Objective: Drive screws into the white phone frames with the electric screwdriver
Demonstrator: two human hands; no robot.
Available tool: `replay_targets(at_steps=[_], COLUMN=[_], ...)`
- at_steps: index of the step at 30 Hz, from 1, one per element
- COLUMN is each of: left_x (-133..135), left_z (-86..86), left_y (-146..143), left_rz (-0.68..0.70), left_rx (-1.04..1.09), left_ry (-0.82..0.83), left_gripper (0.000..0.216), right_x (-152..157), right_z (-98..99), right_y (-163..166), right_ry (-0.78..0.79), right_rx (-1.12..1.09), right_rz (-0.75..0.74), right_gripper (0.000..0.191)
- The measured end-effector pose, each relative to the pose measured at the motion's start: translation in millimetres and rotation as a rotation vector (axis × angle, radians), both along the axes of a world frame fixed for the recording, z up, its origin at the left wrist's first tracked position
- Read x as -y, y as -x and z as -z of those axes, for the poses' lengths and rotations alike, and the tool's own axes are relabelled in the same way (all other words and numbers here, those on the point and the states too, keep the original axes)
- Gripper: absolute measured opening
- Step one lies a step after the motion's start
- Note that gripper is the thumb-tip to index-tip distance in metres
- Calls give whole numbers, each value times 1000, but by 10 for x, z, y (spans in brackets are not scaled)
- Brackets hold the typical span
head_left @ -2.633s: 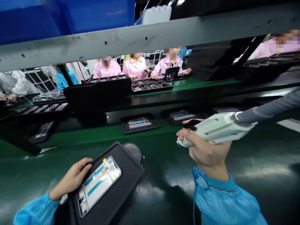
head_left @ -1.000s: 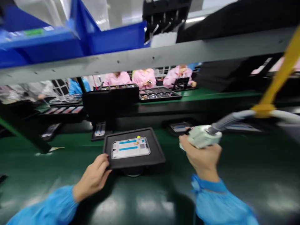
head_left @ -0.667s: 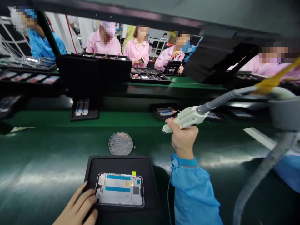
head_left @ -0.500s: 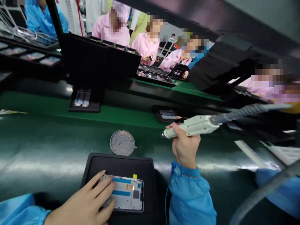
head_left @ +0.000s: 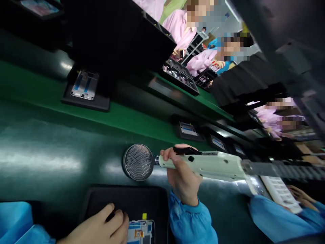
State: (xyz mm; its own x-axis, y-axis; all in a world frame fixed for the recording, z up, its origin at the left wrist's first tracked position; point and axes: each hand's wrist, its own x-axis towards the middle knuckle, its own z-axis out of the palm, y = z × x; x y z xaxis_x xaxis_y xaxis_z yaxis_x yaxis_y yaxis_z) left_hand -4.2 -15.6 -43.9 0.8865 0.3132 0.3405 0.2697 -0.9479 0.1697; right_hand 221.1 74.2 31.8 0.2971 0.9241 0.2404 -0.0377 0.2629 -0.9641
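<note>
Nearest: my L hand (head_left: 101, 223) has its fingers bent over the L end of the phone frame (head_left: 141, 234), which sits in the black tray (head_left: 127, 194) at the bottom of my view, lower part cut off. Can't tell if I'm pinching it, pressing or just resting on it. Too much push there might flex smth that thin or skid it in the tray; a fingertip could also catch the yellow tab (head_left: 144, 216) poking past its top edge & peel it.

Bit further out, my R hand (head_left: 184, 176) is wrapped round the pale power tool (head_left: 218, 166), tip (head_left: 156, 160) aimed L at the rim of the perforated round dish (head_left: 138, 162). Can't tell if tip & rim touch. If they do, a sideways jerk, e.g. the ribbed hose (head_left: 286, 170) dragging on the tool's back end, could shove or tip the dish; anything loose in it (contents too small to make out) might scatter, poss. onto the frame & scratch it.

To my R, a co-worker's blue sleeve (head_left: 274, 217) & a white slotted tray (head_left: 283, 196) are near the hose, so a bump there could throw my aim off.

Farther, on the green strip (head_left: 132, 118), another tray (head_left: 85, 104) w/ a similar frame: overreaching might clip it. Pink-clad people beyond prob. don't matter.
</note>
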Motion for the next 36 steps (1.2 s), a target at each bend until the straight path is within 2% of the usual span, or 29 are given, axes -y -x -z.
replay_targets(at_steps=[7, 19, 26, 31, 34, 36], left_x=[-30, -175, -247, -263, -259, -253], left_z=[14, -167, -279, -313, -305, -295], left_y=[-21, -26, -5, 52, 70, 71], left_rz=[-65, -83, -53, 5, 8, -4], left_rx=[36, 18, 5, -16, -21, -19], left_ry=[59, 88, 115, 137, 123, 116], left_gripper=[22, 21, 31, 46, 49, 54], right_x=[42, 34, 13, 86, 290, 477], right_z=[121, 180, 189, -7, -205, -295], right_y=[65, 75, 106, 84, 85, 120], right_ry=[13, 17, 9, -11, -34, 2], right_rx=[11, 69, 59, 52, 58, 84], right_rz=[-81, -40, -27, 14, 47, 8], right_gripper=[22, 20, 21, 24, 21, 20])
